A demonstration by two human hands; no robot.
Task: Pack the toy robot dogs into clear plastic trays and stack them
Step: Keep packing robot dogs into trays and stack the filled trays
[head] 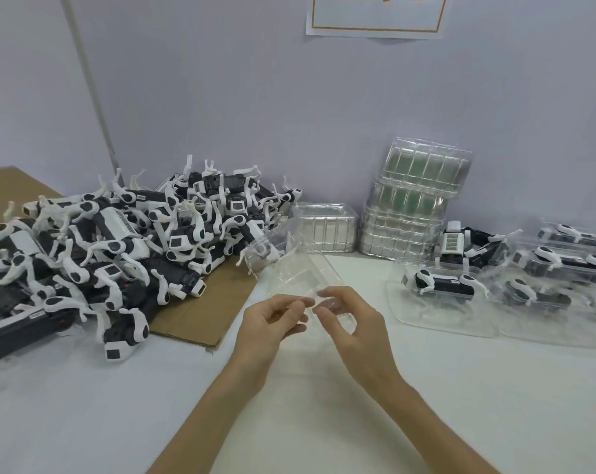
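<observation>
- 2 hands were on 1 empty clear tray, held up just above the white table in front of the person, its far end tipped toward the dog pile.
- Grip-wise, the left hand pinched the tray's near edge between thumb and fingertips. The right hand pinched the same edge just beside it, fingers curled.
- Looked to me like it was being peeled open or split from a nested one, so I'd pull gently at the rim; thin plastic creases easily.
- Loose toy robot dogs lay heaped on cardboard to the left, handy for grabbing 1.
- Packed trays sat on the right, with the empty tray stack by the wall.
</observation>
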